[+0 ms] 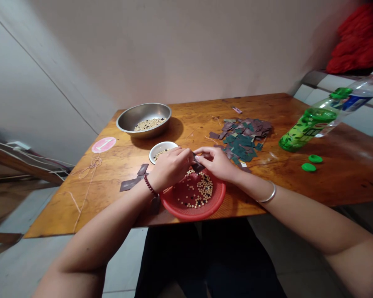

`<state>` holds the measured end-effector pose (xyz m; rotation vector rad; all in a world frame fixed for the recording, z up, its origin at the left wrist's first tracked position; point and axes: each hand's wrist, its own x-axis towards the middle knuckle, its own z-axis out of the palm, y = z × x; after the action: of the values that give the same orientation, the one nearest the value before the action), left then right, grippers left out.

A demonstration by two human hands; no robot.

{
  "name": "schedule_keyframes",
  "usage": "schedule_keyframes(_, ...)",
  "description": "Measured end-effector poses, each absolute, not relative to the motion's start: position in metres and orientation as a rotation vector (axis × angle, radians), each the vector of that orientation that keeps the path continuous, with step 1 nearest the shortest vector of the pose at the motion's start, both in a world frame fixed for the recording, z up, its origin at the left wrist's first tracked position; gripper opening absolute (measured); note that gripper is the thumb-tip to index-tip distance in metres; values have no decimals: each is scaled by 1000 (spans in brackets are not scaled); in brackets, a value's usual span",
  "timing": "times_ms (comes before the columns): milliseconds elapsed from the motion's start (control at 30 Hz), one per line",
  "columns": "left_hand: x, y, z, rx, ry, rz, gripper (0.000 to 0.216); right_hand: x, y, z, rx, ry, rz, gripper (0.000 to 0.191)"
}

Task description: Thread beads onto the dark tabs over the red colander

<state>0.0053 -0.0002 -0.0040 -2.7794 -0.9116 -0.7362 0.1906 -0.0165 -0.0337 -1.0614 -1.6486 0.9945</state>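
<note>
Left hand and right hand pinched a card over the basket at 6 o'clock; a nudge might spill beans.

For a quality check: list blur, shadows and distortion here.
Head view: sharp centrally, where left hand and right hand pinch a dark chip; green bottle and red cloth smear at the right edge; wide lens slants the wall; steel bowl shadows the table.

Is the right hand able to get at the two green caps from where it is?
Probably yes: bare table lies between the right hand and the green caps, though it currently pinches a small dark piece.
</note>
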Motion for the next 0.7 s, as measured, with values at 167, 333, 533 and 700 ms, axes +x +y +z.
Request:
schedule_keyframes(167,5,0,-5,-2779,-905,-760,5,191,-16,-35,-1055,-1644,1006,24)
schedule_keyframes(333,5,0,-5,-2765,-908,-767,5,190,-16,-35,-1060,-1643,985,24)
schedule_keyframes(533,5,0,-5,-2776,-843,-777,7,190,-16,-34,-1060,-1643,989,23)
schedule_keyframes(700,5,0,-4,-2753,-920,-755,6,190,-16,-34,-1063,-1631,991,24)
